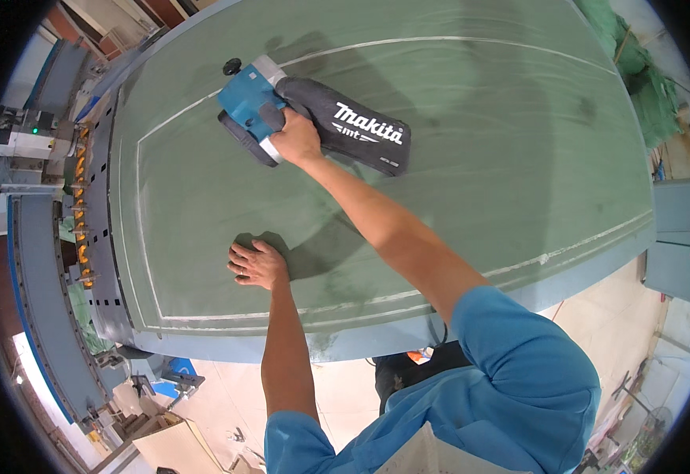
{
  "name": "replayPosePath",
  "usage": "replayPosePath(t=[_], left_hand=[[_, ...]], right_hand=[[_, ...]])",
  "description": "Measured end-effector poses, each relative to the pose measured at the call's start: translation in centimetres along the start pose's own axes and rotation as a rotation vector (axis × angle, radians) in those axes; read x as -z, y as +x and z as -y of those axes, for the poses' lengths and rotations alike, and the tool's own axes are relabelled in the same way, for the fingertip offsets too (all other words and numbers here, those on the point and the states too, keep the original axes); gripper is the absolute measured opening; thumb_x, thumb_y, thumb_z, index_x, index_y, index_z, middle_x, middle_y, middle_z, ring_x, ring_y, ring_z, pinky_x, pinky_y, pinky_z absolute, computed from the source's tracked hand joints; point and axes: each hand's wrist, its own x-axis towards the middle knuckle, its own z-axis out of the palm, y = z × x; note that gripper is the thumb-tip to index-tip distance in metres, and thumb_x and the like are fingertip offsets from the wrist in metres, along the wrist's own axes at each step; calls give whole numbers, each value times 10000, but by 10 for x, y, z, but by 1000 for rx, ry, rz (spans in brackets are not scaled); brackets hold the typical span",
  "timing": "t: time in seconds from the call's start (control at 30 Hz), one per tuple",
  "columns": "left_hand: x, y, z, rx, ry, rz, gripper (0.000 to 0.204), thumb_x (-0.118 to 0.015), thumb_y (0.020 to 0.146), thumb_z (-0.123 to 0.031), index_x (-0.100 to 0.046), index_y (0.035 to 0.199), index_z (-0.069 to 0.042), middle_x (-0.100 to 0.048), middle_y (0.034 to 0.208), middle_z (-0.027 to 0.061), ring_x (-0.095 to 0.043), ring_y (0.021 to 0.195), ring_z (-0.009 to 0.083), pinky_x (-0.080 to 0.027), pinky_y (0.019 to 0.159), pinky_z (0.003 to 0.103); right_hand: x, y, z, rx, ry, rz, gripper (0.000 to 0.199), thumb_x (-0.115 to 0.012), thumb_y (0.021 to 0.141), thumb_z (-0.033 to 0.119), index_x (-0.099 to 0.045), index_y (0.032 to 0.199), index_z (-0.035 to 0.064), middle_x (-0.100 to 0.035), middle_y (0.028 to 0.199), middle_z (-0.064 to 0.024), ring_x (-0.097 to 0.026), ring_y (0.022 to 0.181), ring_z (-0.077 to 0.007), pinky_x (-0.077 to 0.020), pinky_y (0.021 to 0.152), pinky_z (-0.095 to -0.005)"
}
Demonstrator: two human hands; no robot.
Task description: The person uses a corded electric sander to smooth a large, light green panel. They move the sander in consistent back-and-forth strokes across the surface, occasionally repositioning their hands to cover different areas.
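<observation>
Workshop, big green panel (455, 158) on a bench. Your right hand (296, 138) grips the sander (252, 107), dust bag (353, 126) trailing, far left on the panel. Left hand (258, 265) lies flat, fingers spread, near edge. Sanding pass under way; next probably needs steady pressure along the groove.

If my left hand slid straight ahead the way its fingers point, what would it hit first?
The left hand lies flat on the green panel, fingers pointing toward the panel's left edge. Sliding on, it would probably cross bare green surface and the pale grooved lines first, then reach the edge; nothing else seems to lie between.
</observation>
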Motion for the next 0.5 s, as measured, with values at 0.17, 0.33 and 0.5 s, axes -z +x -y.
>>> replayPosePath(t=[0.17, 0.33, 0.5], left_hand=[[-1, 9, 8, -6, 16, 1, 635, -408, 1023, -449, -319, 1566, -134, -326, 1619, 84, -239, 1520, 405, -212, 1185, 666], [-1, 8, 8, 3, 35, 36, 653, -376, 1033, -492, -311, 1574, -131, -318, 1623, 97, -245, 1523, 399, -223, 1184, 654], [-1, 3, 5, -8, 33, -9, 649, -385, 1030, -488, -310, 1568, -134, -328, 1616, 96, -257, 1518, 404, -237, 1175, 655]], right_hand=[[6, 8, -9, 40, -1, -20, 466, -685, 730, 172, -661, 1162, -2, -708, 1090, -287, -671, 1075, -447, -526, 955, -483], [49, 23, -23, 50, 3, -64, 484, -695, 730, 185, -667, 1170, -14, -711, 1054, -300, -677, 1051, -457, -535, 929, -467], [93, 43, -50, 96, -9, -102, 523, -686, 738, 197, -648, 1212, -22, -703, 1103, -308, -671, 1089, -445, -525, 972, -482]])
